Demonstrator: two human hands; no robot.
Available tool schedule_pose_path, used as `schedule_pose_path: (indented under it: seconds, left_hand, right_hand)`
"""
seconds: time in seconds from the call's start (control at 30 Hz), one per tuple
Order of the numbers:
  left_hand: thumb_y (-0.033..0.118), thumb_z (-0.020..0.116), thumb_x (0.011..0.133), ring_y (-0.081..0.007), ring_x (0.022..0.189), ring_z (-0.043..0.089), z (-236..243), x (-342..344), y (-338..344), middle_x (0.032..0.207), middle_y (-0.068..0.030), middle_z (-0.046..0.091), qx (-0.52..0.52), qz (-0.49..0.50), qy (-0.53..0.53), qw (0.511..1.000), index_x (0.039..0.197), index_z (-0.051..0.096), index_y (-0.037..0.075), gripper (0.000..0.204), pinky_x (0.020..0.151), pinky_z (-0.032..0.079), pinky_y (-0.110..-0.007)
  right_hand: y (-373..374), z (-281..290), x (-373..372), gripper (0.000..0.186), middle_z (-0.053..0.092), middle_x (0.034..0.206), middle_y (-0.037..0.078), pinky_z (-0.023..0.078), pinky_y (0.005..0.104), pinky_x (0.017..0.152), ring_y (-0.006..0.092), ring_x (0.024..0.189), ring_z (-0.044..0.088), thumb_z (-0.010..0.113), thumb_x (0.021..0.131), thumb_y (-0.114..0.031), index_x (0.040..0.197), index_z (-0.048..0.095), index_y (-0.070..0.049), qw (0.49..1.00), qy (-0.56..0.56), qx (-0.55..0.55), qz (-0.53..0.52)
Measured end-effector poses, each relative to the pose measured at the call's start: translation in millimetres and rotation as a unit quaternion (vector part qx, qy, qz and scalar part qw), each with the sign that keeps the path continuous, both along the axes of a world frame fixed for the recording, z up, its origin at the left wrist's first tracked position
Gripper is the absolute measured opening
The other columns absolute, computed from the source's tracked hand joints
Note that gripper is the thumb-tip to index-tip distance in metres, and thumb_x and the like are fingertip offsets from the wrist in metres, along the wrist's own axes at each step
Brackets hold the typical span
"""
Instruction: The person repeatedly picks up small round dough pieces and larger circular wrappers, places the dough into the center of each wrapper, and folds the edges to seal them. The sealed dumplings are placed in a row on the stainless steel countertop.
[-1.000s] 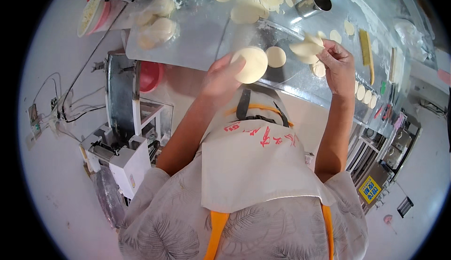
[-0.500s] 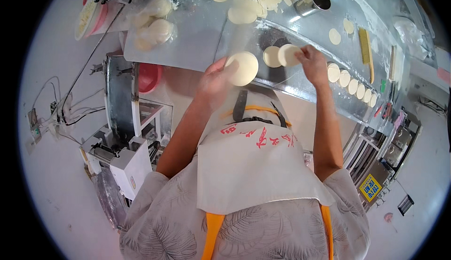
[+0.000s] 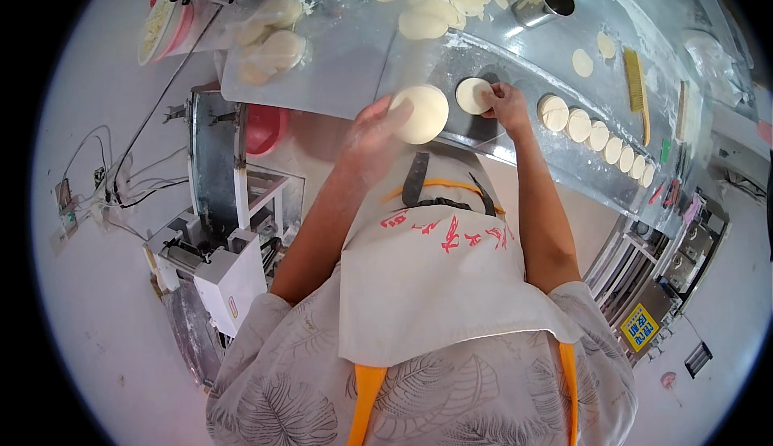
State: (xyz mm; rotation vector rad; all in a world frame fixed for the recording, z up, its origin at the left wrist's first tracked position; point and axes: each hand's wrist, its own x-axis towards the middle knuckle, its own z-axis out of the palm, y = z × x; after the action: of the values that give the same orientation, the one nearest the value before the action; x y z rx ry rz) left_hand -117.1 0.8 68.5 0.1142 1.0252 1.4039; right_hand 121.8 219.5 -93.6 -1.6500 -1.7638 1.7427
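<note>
My left hand (image 3: 372, 130) is closed around the edge of pale round dough wrappers (image 3: 423, 114), thumb on top; I cannot tell how many lie in the stack. It is raised just in front of the metal table's near edge. My right hand (image 3: 509, 108) pinches the right rim of a smaller-looking dough wrapper (image 3: 472, 95) over the tabletop. To the right of that hand, a slanting row of several dough rounds (image 3: 578, 125) lies along the table, some with a line across them.
Wrappers and dough scraps (image 3: 439, 3) are heaped at the back beside a steel cylinder (image 3: 544, 3). A yellow brush (image 3: 634, 88) lies at the right. Bagged dough balls (image 3: 278, 47) sit at the left. Below the edge is a red basin (image 3: 266, 129). A machine (image 3: 229, 281) stands lower left.
One more round lies at the row's left end. My right hand has moved left and now grips the wrapper that lay beside the earlier one. The left hand keeps its hold; the view shifted slightly.
</note>
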Motion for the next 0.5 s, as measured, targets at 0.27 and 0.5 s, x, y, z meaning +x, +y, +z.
schedule_pose_path:
  seconds: [0.27,0.5]
  left_hand:
    - [0.014,0.062,0.111,-0.0242,0.128,0.067,7.0,2.9,4.5,0.139,-0.0152,0.069,-0.004,0.001,-0.015,1.000,0.149,0.054,-0.009,0.045,0.111,0.054,-0.040]
    - [0.004,0.061,0.106,-0.0245,0.135,0.063,18.9,6.3,3.5,0.144,-0.0148,0.066,0.052,-0.016,-0.023,0.998,0.154,0.051,-0.006,0.050,0.114,0.051,-0.040]
  right_hand:
    - [0.6,-7.5,9.6,0.023,0.078,0.101,0.019,0.063,0.0403,0.070,0.0275,0.082,0.078,0.075,0.100,-0.016,0.113,0.073,0.003,0.989,-0.100,0.105,0.038]
    - [-49.8,165.4,-34.4,0.016,0.075,0.101,0.016,0.058,0.0387,0.078,0.0281,0.088,0.072,0.077,0.100,-0.015,0.110,0.076,-0.003,0.943,0.018,0.332,0.026]
